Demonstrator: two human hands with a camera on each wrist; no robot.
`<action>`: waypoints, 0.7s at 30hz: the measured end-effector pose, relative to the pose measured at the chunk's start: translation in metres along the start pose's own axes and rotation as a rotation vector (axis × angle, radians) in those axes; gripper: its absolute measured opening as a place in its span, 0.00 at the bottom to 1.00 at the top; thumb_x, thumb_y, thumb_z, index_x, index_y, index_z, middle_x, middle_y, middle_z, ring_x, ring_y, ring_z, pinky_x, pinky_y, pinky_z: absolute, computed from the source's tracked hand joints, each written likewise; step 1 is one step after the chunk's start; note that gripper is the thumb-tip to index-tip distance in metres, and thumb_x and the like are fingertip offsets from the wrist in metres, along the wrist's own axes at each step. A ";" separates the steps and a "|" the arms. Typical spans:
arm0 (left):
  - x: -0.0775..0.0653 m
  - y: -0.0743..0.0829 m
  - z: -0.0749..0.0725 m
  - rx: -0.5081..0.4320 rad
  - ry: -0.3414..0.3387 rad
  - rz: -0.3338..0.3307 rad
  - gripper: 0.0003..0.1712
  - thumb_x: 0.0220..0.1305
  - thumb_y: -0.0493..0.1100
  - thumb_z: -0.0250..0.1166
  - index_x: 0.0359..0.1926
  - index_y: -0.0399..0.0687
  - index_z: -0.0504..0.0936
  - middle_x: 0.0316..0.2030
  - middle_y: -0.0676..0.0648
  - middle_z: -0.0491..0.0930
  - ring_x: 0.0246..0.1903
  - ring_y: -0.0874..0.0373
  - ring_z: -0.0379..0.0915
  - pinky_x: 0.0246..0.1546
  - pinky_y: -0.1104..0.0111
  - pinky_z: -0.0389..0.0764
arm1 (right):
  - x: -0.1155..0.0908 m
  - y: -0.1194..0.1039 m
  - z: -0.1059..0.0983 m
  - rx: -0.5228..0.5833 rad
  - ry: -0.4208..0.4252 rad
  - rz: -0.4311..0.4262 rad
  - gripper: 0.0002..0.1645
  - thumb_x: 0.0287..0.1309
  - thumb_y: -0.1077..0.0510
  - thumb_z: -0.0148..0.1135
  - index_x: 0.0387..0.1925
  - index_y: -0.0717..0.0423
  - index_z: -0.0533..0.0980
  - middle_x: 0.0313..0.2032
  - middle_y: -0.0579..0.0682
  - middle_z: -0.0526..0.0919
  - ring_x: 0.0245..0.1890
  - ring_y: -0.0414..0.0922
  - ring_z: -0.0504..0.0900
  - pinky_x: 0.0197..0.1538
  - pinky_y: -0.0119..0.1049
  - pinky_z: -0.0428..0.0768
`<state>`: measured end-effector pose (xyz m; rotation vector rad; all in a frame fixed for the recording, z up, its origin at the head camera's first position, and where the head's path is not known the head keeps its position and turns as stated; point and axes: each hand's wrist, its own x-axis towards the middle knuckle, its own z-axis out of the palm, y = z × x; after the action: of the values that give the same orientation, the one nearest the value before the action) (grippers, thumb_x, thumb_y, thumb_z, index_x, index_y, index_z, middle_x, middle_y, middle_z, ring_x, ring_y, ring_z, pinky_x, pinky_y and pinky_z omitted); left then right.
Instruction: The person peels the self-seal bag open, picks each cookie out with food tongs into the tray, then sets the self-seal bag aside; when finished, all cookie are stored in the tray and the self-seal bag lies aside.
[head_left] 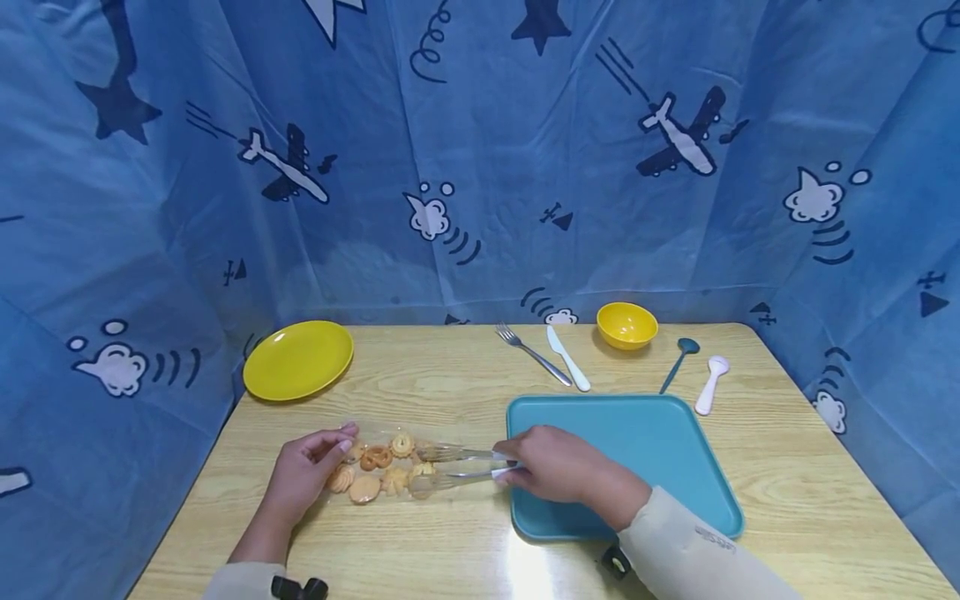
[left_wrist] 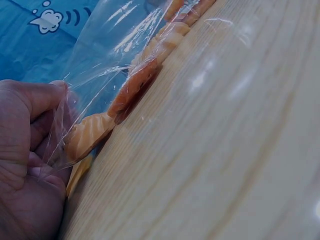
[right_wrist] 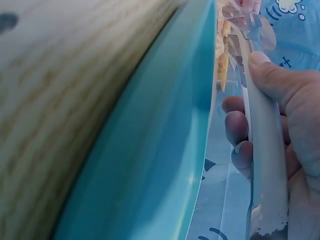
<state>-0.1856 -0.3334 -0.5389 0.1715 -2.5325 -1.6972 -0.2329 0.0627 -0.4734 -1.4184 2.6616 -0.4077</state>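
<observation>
A clear plastic bag (left_wrist: 107, 37) of small cookies lies on the table, left of the middle in the head view. My left hand (head_left: 300, 471) pinches its left end between thumb and fingers. A round cookie (head_left: 364, 489), a pretzel-shaped cookie (head_left: 376, 457) and several others show through the film. My right hand (head_left: 551, 464) grips a pair of tongs (head_left: 465, 477) by their pale handles, above the left edge of the teal tray (head_left: 637, 417). The spread tong tips reach the cookies at the bag's right end; whether they are inside the film I cannot tell.
At the back left is a yellow plate (head_left: 298, 360). Behind the tray lie a fork (head_left: 534, 354) and a white knife (head_left: 568, 359), with a yellow bowl (head_left: 627, 326) beyond. A dark spoon (head_left: 678, 364) and a pale spoon (head_left: 712, 385) lie right. Blue curtains surround the table.
</observation>
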 end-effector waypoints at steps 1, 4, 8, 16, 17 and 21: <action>0.000 0.000 0.000 0.000 0.001 -0.003 0.18 0.70 0.54 0.67 0.52 0.48 0.86 0.62 0.55 0.81 0.68 0.67 0.70 0.59 0.88 0.69 | -0.001 0.000 0.000 0.005 0.006 0.002 0.17 0.69 0.44 0.64 0.50 0.48 0.81 0.29 0.35 0.81 0.24 0.31 0.72 0.33 0.30 0.77; 0.000 0.000 0.001 0.000 0.004 -0.003 0.17 0.70 0.53 0.67 0.52 0.48 0.86 0.62 0.55 0.81 0.69 0.64 0.70 0.60 0.88 0.69 | -0.009 0.002 -0.002 0.009 0.025 0.017 0.21 0.69 0.43 0.63 0.55 0.51 0.81 0.35 0.38 0.86 0.29 0.31 0.78 0.37 0.31 0.82; 0.002 -0.001 0.003 -0.001 0.004 0.006 0.18 0.69 0.53 0.67 0.52 0.48 0.86 0.62 0.55 0.82 0.68 0.67 0.70 0.60 0.88 0.69 | -0.027 0.006 -0.008 -0.015 0.045 0.059 0.26 0.70 0.43 0.62 0.61 0.53 0.79 0.48 0.45 0.89 0.44 0.37 0.87 0.48 0.38 0.88; 0.004 -0.002 0.003 -0.005 -0.013 0.058 0.21 0.69 0.56 0.66 0.53 0.48 0.86 0.61 0.53 0.82 0.66 0.70 0.71 0.60 0.88 0.70 | -0.079 0.034 -0.021 -0.048 0.141 0.212 0.26 0.66 0.44 0.66 0.58 0.55 0.82 0.49 0.48 0.90 0.47 0.43 0.89 0.49 0.44 0.89; 0.004 -0.002 0.003 -0.004 -0.011 0.059 0.20 0.69 0.56 0.66 0.53 0.49 0.86 0.61 0.54 0.82 0.67 0.68 0.71 0.60 0.88 0.69 | -0.084 0.038 -0.023 -0.045 0.143 0.250 0.26 0.66 0.44 0.67 0.58 0.55 0.82 0.49 0.48 0.90 0.46 0.43 0.89 0.48 0.45 0.89; 0.001 -0.001 0.001 0.000 -0.008 0.039 0.20 0.70 0.55 0.66 0.54 0.49 0.86 0.62 0.54 0.81 0.69 0.61 0.70 0.59 0.88 0.70 | -0.099 0.053 -0.027 -0.053 0.128 0.367 0.26 0.65 0.44 0.68 0.58 0.55 0.82 0.47 0.47 0.90 0.44 0.43 0.88 0.47 0.45 0.89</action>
<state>-0.1870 -0.3328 -0.5406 0.1146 -2.5247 -1.6870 -0.2257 0.1780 -0.4662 -0.9092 2.9699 -0.4041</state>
